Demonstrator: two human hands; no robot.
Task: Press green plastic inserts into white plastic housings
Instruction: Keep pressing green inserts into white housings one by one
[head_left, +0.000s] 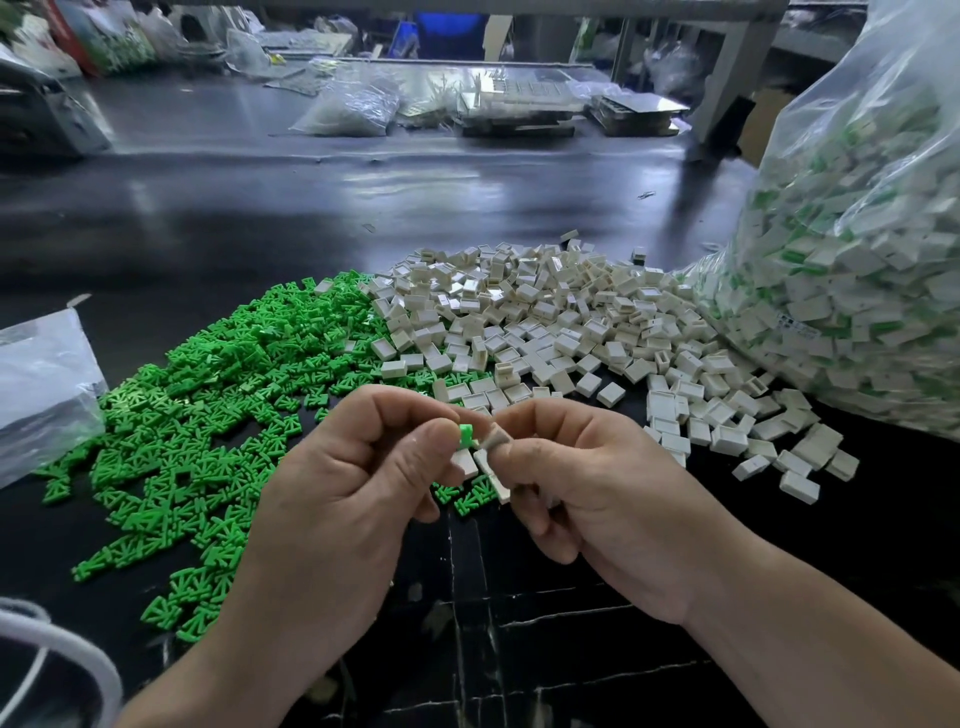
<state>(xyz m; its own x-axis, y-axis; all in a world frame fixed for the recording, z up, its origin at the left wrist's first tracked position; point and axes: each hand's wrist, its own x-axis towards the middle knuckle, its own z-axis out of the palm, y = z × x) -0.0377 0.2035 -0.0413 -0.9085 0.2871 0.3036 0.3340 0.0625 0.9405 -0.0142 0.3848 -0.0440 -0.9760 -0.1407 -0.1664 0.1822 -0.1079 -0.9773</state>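
Both hands meet above the dark table in front of me. My left hand (358, 467) pinches a white housing (464, 461) with a green insert (466, 434) sticking out of its top. My right hand (587, 467) holds another white housing (493, 475) between thumb and fingers, right beside the first one; a taped fingertip touches the green insert. A heap of loose green inserts (208, 410) spreads over the table to the left. A heap of empty white housings (561, 332) lies in the middle and to the right.
A big clear bag (857, 249) full of assembled white-and-green parts stands at the right. A smaller plastic bag (41, 384) lies at the left edge. Bags, trays and a metal frame leg (727, 88) crowd the far side of the table. White cord curls at bottom left.
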